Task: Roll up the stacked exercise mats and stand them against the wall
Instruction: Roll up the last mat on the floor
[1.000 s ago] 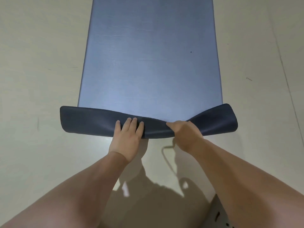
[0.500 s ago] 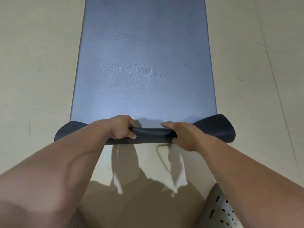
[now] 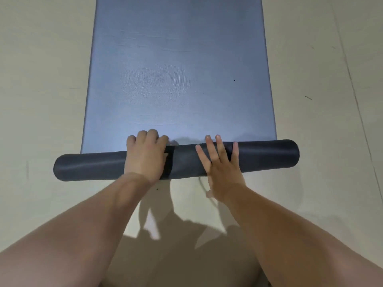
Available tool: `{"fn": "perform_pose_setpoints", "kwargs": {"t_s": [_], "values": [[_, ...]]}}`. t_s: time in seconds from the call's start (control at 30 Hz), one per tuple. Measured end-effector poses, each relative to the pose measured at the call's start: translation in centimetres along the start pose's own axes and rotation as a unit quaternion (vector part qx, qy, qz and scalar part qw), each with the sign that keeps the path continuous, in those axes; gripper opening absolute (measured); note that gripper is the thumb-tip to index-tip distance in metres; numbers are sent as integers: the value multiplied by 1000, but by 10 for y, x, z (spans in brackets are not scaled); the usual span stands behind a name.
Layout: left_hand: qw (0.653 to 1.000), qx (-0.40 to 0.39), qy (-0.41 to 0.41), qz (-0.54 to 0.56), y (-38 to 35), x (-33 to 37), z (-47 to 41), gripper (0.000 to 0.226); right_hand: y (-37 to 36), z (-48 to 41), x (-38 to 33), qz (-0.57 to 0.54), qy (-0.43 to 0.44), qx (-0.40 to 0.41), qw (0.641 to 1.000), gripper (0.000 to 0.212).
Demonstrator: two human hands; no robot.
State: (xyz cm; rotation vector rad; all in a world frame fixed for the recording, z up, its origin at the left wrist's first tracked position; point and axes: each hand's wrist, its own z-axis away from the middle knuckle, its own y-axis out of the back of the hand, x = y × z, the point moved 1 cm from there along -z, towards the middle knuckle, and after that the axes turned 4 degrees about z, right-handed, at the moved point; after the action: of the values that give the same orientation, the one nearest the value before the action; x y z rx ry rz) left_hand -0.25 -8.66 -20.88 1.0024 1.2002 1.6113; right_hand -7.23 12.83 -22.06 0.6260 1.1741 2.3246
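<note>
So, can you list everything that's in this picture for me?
exercise mat: one visible, blue-grey, flat on the floor, stretching away from the person
rolled end: one, dark grey, the mat's near end wound into a tube across the view
floor: one, pale cream, all around the mat
left hand: one, fingers curled over the rolled end
right hand: one, fingers straight and spread, pressing on the rolled end

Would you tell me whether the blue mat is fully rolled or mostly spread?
Mostly spread: the mat lies flat beyond a roll at its near end.
</note>
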Motion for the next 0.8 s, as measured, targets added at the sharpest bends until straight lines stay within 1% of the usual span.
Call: {"fn": "perform_pose_setpoints", "kwargs": {"t_s": [0.03, 0.07, 0.1, 0.13, 0.17, 0.2, 0.23, 0.3, 0.33, 0.4, 0.47, 0.5, 0.57, 0.6, 0.67, 0.73, 0.77, 0.8], "values": [[999, 45, -28, -8, -7, 4, 13, 42, 0, -8, 2, 1, 10, 4, 1000, 139], [996, 69, -61, -4, -13, 10, 27, 48, 0, -14, 5, 1, 18, 11, 1000, 134], [993, 71, -97, -5, -20, 16, 42, 54, 1, -18, 8, -1, 23, 20, 1000, 125], [990, 52, -128, -13, -26, 23, 57, 60, 1, -23, 10, -5, 28, 28, 999, 117], [990, 20, -139, -24, -31, 29, 69, 65, 1, -27, 13, -9, 36, 32, 999, 112], [991, -19, -125, -32, -37, 33, 77, 68, 2, -30, 15, -11, 47, 30, 998, 110], [994, -48, -94, -34, -41, 33, 81, 71, 3, -33, 17, -11, 57, 25, 998, 108], [997, -71, -31, -8, -43, 30, 77, 70, 7, -35, 20, -10, 69, 10, 997, 106], [997, -76, -19, -6, -42, 26, 70, 68, 11, -38, 22, -16, 73, 1, 997, 105], [996, -81, -25, -18, -39, 17, 51, 64, 19, -44, 29, -41, 71, -22, 996, 104], [995, -88, -47, 12, -32, 4, 31, 62, 29, -46, 35, -73, 69, -29, 995, 102], [994, -83, -56, 42, -26, 0, 23, 61, 32, -45, 36, -87, 68, -10, 994, 100], [989, -85, -60, 104, -10, -6, 6, 56, 32, -34, 33, -93, 67, 61, 992, 102], [985, -101, -54, 127, -3, -9, -2, 54, 28, -29, 29, -84, 60, 89, 991, 106], [979, -142, -46, 140, 15, -11, -22, 50, 19, -26, 21, -73, 30, 112, 991, 110], [975, -180, -50, 124, 27, -11, -35, 48, 20, -33, 20, -77, 8, 136, 988, 96], [973, -185, -51, 125, 28, -11, -39, 47, 26, -37, 21, -86, 4, 137, 987, 87], [975, -175, -49, 128, 27, -11, -37, 48, 32, -41, 23, -102, 5, 113, 988, 79]]}}
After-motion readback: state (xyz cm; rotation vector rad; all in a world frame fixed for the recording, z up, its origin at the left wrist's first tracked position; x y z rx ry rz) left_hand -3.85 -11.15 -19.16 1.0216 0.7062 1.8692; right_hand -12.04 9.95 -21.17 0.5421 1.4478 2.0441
